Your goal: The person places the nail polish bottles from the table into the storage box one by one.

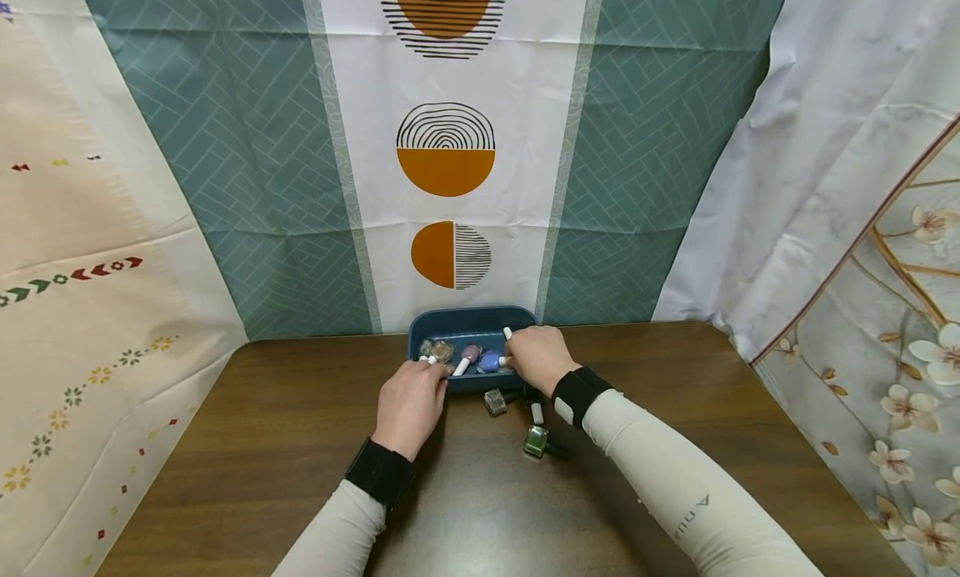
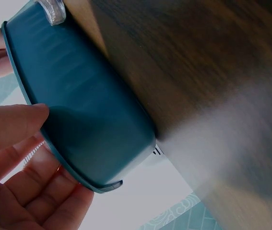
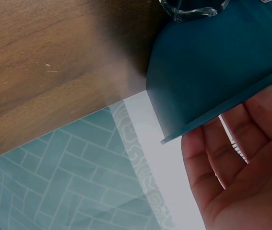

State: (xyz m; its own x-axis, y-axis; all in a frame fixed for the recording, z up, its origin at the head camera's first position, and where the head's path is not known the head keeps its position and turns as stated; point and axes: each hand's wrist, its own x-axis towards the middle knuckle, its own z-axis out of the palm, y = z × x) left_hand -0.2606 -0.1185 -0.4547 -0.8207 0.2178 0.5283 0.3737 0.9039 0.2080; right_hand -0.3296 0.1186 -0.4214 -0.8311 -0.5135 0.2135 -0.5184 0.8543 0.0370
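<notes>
A dark blue plastic bin [image 1: 472,383] stands at the back of the table with several small nail polish bottles in it. Among them are a purple bottle [image 1: 472,353] and a blue bottle [image 1: 489,361], both white-capped. My left hand [image 1: 408,402] grips the bin's front rim near its left end, thumb outside and fingers inside, as the left wrist view shows. At the right end, my right hand [image 1: 542,356] holds the rim, its fingers [image 3: 212,143] curled behind it; the thumb is hidden. A white cap [image 1: 507,333] shows just beyond that hand.
In front of the bin lie a glittery grey bottle [image 1: 495,403], a white cap [image 1: 537,413] partly under the right hand, and a green bottle [image 1: 536,441] with a dark cap. The wooden table [image 1: 300,444] ends at a patterned curtain [image 1: 450,252] close behind the bin.
</notes>
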